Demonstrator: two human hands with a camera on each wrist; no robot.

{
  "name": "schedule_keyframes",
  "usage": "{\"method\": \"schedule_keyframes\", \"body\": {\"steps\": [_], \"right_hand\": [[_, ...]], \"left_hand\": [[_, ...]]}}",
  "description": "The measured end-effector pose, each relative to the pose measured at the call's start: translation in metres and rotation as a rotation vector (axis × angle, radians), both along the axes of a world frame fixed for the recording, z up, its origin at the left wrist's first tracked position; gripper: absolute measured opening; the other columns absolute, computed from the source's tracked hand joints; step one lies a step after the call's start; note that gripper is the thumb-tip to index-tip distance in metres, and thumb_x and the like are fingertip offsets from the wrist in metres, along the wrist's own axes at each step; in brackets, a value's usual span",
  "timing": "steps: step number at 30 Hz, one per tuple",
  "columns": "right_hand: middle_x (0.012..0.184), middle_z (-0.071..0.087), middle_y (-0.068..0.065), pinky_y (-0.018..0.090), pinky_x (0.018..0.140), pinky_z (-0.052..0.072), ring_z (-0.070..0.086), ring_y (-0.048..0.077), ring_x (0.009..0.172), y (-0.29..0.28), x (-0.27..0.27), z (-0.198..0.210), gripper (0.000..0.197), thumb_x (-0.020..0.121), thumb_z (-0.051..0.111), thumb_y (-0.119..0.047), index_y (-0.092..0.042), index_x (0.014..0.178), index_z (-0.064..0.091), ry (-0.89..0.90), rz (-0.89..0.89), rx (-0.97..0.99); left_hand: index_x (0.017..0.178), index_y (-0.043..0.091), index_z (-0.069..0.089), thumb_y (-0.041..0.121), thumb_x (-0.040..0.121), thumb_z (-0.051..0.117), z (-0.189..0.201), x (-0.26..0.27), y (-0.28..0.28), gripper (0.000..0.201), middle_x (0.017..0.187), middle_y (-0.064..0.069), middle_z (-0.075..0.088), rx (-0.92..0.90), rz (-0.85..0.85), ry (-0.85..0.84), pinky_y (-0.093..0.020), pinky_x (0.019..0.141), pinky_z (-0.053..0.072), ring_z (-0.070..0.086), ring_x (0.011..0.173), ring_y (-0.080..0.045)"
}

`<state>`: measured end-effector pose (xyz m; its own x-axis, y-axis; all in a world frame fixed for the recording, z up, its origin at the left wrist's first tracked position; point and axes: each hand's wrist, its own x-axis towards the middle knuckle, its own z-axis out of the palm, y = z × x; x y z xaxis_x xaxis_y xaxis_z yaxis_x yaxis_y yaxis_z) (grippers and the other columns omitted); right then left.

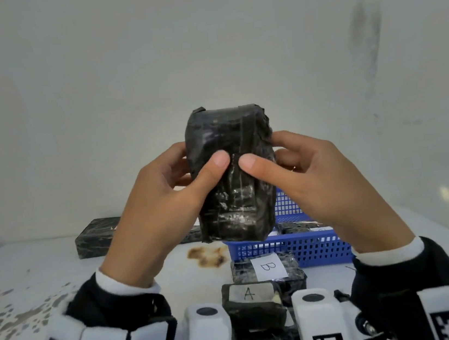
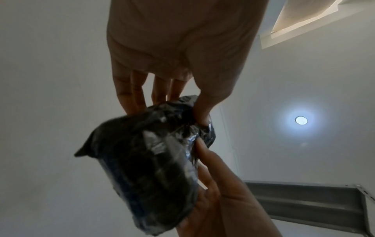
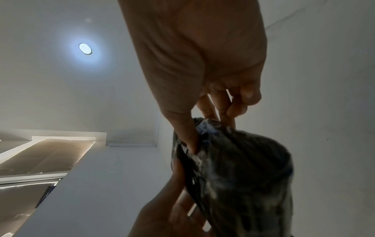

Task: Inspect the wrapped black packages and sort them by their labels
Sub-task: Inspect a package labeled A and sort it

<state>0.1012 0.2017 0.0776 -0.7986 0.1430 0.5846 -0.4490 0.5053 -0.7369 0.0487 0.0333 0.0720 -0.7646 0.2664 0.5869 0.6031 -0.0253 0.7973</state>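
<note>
Wrapped package (image 1: 232,174) held upright above the bench (image 1: 32,280), long axis vertical, centred between both hands. Left hand (image 1: 161,201) and right hand (image 1: 313,178) grip its sides, thumbs on near face. No label visible; probably needs turning.

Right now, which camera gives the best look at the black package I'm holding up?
The head view: the black package is upright, sharp and whole between both thumbs. The wrist views show it dim, blurred, from below; no label visible anywhere.
</note>
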Motion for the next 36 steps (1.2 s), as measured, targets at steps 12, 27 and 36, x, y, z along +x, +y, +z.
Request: {"method": "schedule_keyframes", "body": {"steps": [12,27,36], "right_hand": [[0.092,0.073,-0.002,0.021,0.050,0.050,0.060,0.010,0.047,0.001,0.001,0.000,0.038,0.082,0.072,-0.043,-0.038,0.120,0.064,-0.011,0.048,-0.062],[0.106,0.071,0.000,0.038,0.078,0.063,0.075,0.020,0.084,-0.001,0.000,-0.002,0.050,0.065,0.069,-0.059,-0.035,0.109,0.065,0.062,0.114,-0.060],[0.097,0.072,-0.005,0.046,0.083,0.060,0.073,0.024,0.085,-0.006,-0.003,-0.003,0.022,0.083,0.071,-0.045,-0.032,0.100,0.068,0.109,0.125,-0.004]], "left_hand": [[0.112,0.030,0.063,0.049,0.075,0.058,0.001,0.003,-0.001,0.042,0.095,0.006,0.076,-0.011,-0.043,-0.023,-0.037,0.081,0.059,0.072,0.089,-0.009],[0.109,0.021,0.062,0.038,0.085,0.056,0.004,0.012,0.003,0.030,0.086,0.006,0.075,0.031,-0.115,-0.097,-0.035,0.091,0.055,0.071,0.090,-0.010],[0.100,0.010,0.062,0.035,0.084,0.059,0.002,0.008,0.004,0.030,0.075,0.005,0.072,0.116,-0.142,-0.093,-0.020,0.076,0.058,0.070,0.073,-0.005]]}}
